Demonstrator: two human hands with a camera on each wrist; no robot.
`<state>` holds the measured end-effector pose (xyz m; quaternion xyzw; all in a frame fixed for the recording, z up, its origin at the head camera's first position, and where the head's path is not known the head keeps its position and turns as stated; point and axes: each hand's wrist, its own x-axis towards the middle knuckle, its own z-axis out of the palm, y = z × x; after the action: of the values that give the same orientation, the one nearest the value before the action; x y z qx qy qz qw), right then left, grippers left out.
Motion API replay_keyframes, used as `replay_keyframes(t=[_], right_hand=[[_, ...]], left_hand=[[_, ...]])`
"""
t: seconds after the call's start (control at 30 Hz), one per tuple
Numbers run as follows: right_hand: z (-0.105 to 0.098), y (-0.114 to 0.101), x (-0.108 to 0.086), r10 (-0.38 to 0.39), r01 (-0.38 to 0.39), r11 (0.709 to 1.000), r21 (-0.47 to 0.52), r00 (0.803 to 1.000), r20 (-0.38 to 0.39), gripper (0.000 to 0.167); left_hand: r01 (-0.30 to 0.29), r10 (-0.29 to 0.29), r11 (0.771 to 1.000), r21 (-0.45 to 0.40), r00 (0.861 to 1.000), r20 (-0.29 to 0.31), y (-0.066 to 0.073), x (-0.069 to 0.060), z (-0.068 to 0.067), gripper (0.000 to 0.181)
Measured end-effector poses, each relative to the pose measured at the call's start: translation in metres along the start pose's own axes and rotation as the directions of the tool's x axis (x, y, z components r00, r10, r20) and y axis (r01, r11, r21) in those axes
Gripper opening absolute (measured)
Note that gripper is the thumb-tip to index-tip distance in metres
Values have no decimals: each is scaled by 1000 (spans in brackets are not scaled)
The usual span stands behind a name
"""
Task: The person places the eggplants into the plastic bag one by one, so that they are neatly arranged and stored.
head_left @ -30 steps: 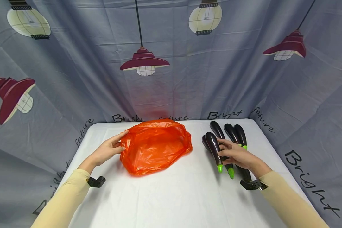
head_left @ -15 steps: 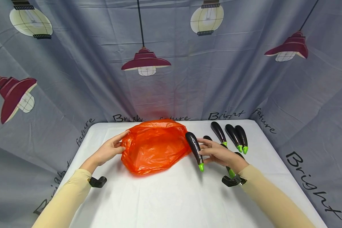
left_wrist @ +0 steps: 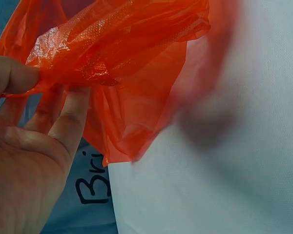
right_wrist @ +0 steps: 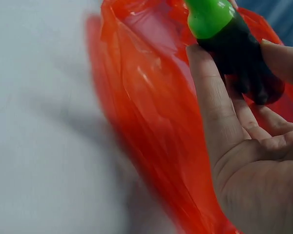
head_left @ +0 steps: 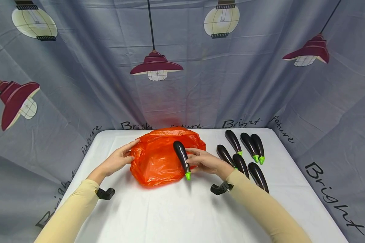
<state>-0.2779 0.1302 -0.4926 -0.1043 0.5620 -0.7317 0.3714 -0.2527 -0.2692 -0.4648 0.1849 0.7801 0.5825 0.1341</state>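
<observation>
An orange-red plastic bag (head_left: 158,165) lies on the white table with its mouth spread open. My left hand (head_left: 117,162) pinches the bag's left rim between thumb and fingers, as the left wrist view shows with the film (left_wrist: 88,58). In front of the bag's right part, my right hand (head_left: 205,162) holds a dark purple eggplant (head_left: 180,153) with a bright green stem end. The right wrist view has this eggplant (right_wrist: 234,44) between thumb and fingers, above the bag's mouth.
Several more eggplants (head_left: 248,145) lie on the right side of the white table (head_left: 152,216), some partly behind the right forearm. A grey curtain (head_left: 182,98) with printed lamps hangs behind and around the table.
My right hand has carried the eggplant leftward from the group on the right to the bag. The left hand keeps its hold on the rim almost unmoved.
</observation>
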Motion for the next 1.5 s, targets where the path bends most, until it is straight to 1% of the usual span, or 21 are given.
replay_keyframes(t=[0.17, 0.3, 0.43, 0.5, 0.6, 0.7, 0.8, 0.9, 0.97, 1.13, 1.37, 1.5], right_hand=[[15, 8, 27, 22, -21, 998, 65, 1000, -9, 72], [25, 11, 41, 48, -45, 994, 98, 999, -24, 70], [34, 12, 56, 66, -62, 985, 158, 998, -24, 71], [40, 13, 65, 63, -57, 981, 185, 998, -23, 71], [52, 15, 79, 69, -60, 976, 210, 997, -32, 72], [64, 18, 91, 71, -58, 977, 204, 996, -54, 73], [73, 21, 99, 80, -58, 981, 184, 990, -116, 73], [81, 24, 106, 77, -49, 984, 169, 983, -165, 74], [85, 26, 111, 72, -41, 985, 168, 981, -182, 73], [90, 31, 119, 84, -56, 987, 150, 979, -184, 69], [94, 36, 125, 103, -84, 990, 116, 979, -174, 69], [95, 38, 126, 114, -98, 990, 99, 979, -167, 69]], left_hand=[[14, -14, 1000, 20, 1000, -4, 2, 2, 1, 71], [13, -13, 999, 34, 1000, -8, 4, 3, 2, 72], [19, -17, 997, 69, 999, -27, 6, 4, 2, 73], [23, -19, 996, 89, 999, -38, 8, 4, 3, 74], [28, -23, 995, 99, 999, -46, 9, 4, 4, 74], [36, -31, 994, 105, 998, -47, 8, 3, 4, 74], [39, -34, 993, 112, 998, -48, 7, 3, 5, 74], [32, -26, 993, 109, 998, -51, 6, 3, 5, 74], [22, -17, 995, 98, 999, -49, 5, 2, 5, 75], [5, -2, 997, 82, 999, -36, 4, 1, 6, 74], [6, 0, 991, 132, 999, -42, 6, 1, 10, 73], [9, -3, 992, 124, 999, -46, 7, 0, 10, 74]])
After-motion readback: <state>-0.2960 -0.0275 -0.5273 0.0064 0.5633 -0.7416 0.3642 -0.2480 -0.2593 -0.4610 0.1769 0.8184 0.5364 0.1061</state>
